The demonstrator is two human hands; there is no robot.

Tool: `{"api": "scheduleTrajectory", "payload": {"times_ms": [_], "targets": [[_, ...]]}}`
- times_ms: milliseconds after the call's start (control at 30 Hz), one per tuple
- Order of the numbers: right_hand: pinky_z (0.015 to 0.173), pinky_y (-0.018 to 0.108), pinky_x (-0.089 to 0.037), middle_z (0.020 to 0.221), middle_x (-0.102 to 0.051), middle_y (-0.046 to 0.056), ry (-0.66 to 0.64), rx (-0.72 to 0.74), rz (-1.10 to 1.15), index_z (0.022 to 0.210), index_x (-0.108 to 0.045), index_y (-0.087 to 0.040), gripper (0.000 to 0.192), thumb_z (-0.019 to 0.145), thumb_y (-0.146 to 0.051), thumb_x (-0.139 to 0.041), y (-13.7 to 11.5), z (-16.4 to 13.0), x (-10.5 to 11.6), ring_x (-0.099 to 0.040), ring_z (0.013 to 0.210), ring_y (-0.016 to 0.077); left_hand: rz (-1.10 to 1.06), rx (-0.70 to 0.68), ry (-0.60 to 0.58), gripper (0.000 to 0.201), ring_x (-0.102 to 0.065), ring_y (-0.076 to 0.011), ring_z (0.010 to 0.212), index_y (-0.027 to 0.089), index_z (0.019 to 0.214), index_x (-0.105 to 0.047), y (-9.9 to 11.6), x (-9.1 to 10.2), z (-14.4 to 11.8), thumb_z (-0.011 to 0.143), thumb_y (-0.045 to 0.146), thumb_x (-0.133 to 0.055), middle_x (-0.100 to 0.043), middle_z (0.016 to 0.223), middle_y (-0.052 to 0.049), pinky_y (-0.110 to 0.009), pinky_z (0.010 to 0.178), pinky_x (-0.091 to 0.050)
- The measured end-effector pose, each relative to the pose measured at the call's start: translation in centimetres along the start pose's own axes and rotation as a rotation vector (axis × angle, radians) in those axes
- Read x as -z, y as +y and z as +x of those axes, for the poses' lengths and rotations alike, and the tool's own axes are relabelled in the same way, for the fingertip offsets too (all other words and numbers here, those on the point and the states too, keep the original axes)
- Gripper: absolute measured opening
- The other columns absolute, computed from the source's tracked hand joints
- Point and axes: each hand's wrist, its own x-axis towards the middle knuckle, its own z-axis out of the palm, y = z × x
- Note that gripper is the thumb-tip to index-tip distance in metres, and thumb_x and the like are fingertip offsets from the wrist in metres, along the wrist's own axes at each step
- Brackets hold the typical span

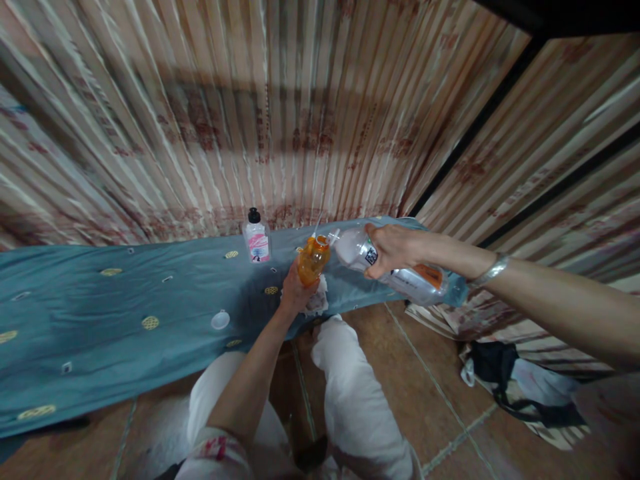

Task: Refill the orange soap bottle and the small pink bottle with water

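My left hand (297, 290) is wrapped round a small orange see-through bottle (313, 259), whose open mouth faces up and a little to the right. My right hand (389, 248) grips a large clear plastic bottle (417, 283) with an orange label, tilted almost flat. Its neck points left, close to the orange bottle's mouth; whether the two touch I cannot tell. Beneath my left hand lies a crumpled white piece of paper or cloth (317, 300). Further left stands a clear bottle with a pink label and black cap (257, 239).
A long bench under a blue-green patterned cloth (175, 287) runs across in front of me. On it sits a small round white lid or dish (220, 320). Pleated curtains (280, 120) hang behind. Dark and white fabric items (525, 380) lie on the tiled floor at right.
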Motion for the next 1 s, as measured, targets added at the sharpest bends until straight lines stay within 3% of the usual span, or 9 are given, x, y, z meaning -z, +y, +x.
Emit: {"api": "scheduleTrajectory", "payload": {"times_ms": [300,1000], "targets": [[0.054,0.028,-0.038,0.082,-0.072,0.008,0.025,0.008,0.036,0.118,-0.061,-0.008,0.073,0.067,-0.057,-0.078,0.45,0.36,-0.5,-0.069,0.073,0.025,-0.019,0.006,-0.006,0.079,-0.065,-0.0298,0.122,0.025,0.141,-0.046,0.14,0.09,0.02,0.068,0.023,-0.077,-0.065,0.136,-0.011,-0.051,0.108,-0.051],[0.056,0.029,-0.04,0.09,-0.074,0.012,-0.001,-0.022,0.014,0.122,-0.058,-0.007,0.074,0.069,-0.057,-0.077,-0.22,-0.03,0.11,-0.07,0.079,0.0266,0.022,0.006,-0.009,0.077,-0.066,-0.0298,0.121,0.021,0.14,-0.047,0.3,0.27,0.06,0.069,0.022,-0.077,-0.067,0.133,-0.011,-0.047,0.107,-0.053]]}}
